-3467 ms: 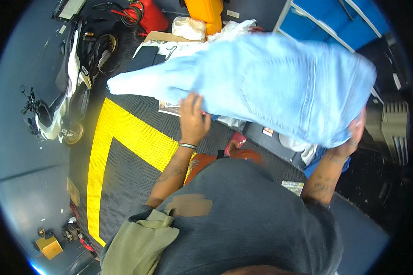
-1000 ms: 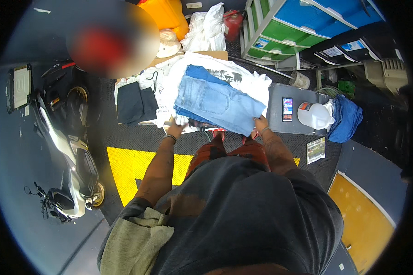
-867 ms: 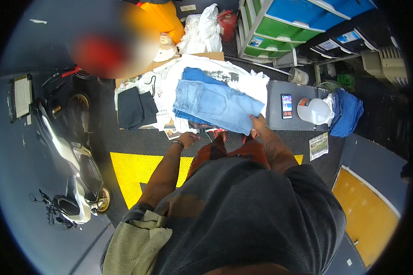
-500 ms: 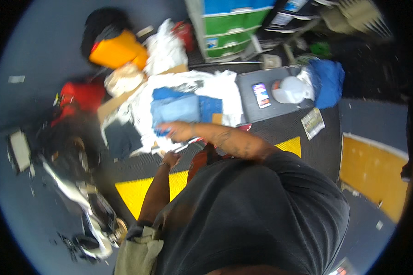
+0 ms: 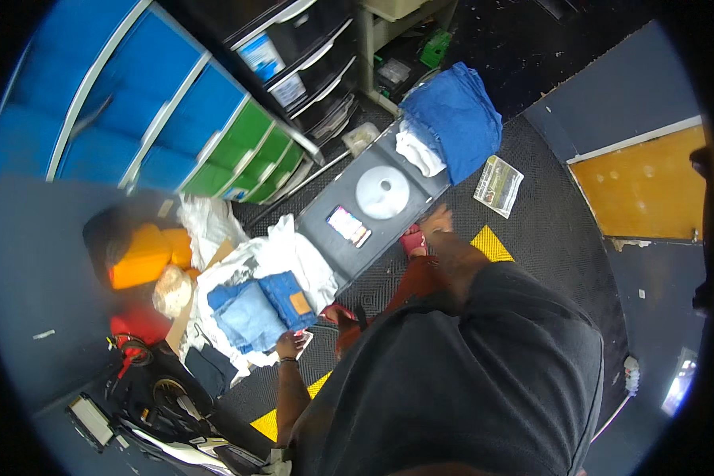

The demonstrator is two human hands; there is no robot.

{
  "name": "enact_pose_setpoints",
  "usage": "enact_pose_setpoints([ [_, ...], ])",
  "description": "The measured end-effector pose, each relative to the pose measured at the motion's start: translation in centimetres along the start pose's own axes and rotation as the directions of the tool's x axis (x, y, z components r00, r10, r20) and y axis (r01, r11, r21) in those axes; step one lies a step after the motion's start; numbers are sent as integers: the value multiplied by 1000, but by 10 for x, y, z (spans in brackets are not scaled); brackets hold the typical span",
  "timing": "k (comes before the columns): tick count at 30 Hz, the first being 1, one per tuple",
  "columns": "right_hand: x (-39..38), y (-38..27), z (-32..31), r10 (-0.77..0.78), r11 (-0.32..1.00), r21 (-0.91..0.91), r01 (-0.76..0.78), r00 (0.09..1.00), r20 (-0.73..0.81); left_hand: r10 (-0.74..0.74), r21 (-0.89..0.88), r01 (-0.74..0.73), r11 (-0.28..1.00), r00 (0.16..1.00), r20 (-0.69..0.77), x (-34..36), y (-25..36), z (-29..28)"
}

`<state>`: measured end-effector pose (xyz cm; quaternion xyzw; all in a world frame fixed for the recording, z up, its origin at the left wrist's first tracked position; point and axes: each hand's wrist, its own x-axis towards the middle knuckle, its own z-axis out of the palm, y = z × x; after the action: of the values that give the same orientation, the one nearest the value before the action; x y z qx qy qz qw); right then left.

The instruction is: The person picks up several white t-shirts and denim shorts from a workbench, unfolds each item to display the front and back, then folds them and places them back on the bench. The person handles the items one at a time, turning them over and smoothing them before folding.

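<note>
Folded blue jeans (image 5: 282,297) with a brown patch lie next to a lighter folded denim piece (image 5: 248,319), both on rumpled white cloth (image 5: 297,258) at the bench's left end. My left hand (image 5: 290,345) is at their near edge, fingers loosely apart, beside a small white-edged flat piece. My right hand (image 5: 436,220) reaches to the near edge of the grey bench (image 5: 317,218), fingers spread and holding nothing. On the bench are a phone (image 5: 349,226) and a round whitish thing (image 5: 382,192) with a dark centre. A blue denim pile (image 5: 456,119) covers the far right end.
Blue and green drawers (image 5: 190,119) and black drawers (image 5: 293,63) stand behind the bench. A newspaper (image 5: 498,187) lies on the black mat to the right. Orange (image 5: 147,258) and red (image 5: 139,324) things are at the left, with a white motorbike-like vehicle (image 5: 174,452) nearer.
My view has swung to the right. My right hand has left the folded denim and moved right to the bench's near edge. My left hand is now closer to the denim.
</note>
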<state>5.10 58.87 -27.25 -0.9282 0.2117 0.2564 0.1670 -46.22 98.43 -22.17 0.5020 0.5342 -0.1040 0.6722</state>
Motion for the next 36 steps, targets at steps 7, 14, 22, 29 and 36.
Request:
enact_pose_setpoints([
  [7,100,-50,-162,-295,908,-367,204,931,-213,257,710,-664,233,746,614,-20,73,256],
  [14,179,-56,-247,-452,864,46,501,814,-365,355,460,-463,758,884,306,-94,190,352],
  [22,33,-91,-530,-700,353,330,875,482,-527,149,561,-397,727,888,435,-116,202,368],
  [29,-259,89,-623,-704,-60,223,973,117,-701,616,400,-829,392,559,556,-183,225,492],
  [36,-441,239,-638,-621,223,-6,975,138,-771,839,404,-885,-233,27,543,-272,193,546],
])
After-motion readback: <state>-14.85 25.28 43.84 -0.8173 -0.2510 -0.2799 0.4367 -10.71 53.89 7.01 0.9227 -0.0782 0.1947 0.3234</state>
